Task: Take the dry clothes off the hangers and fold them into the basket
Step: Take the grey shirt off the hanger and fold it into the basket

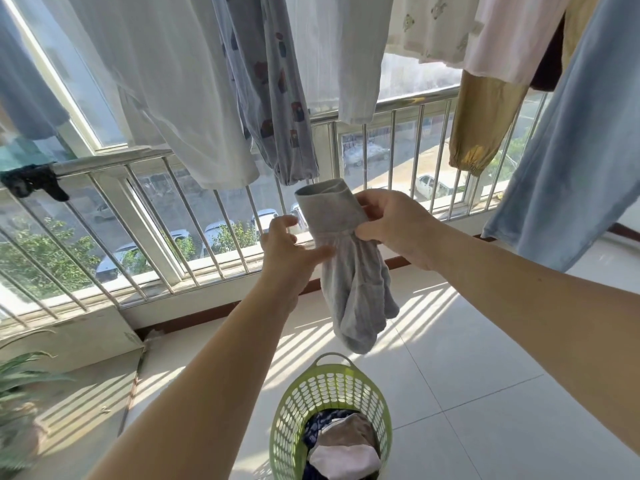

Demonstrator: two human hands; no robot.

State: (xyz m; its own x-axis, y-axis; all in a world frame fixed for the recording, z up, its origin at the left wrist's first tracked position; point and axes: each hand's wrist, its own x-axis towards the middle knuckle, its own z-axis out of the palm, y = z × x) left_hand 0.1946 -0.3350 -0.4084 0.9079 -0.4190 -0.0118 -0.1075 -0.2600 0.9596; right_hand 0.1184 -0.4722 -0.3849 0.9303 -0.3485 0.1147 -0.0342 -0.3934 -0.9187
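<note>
The limp, light grey garment hung at twelve o'clock above the green basket, right hand pinching its cuff, the best hold, left hand loosely spread, touching it.

bright window sun, striped floor shadows, edges bowed by wide lens

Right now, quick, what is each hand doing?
Left hand: open, straight fingertips touching the soft grey sock pair.
Right hand: closed, pinching the grey socks' folded cuff.
</note>
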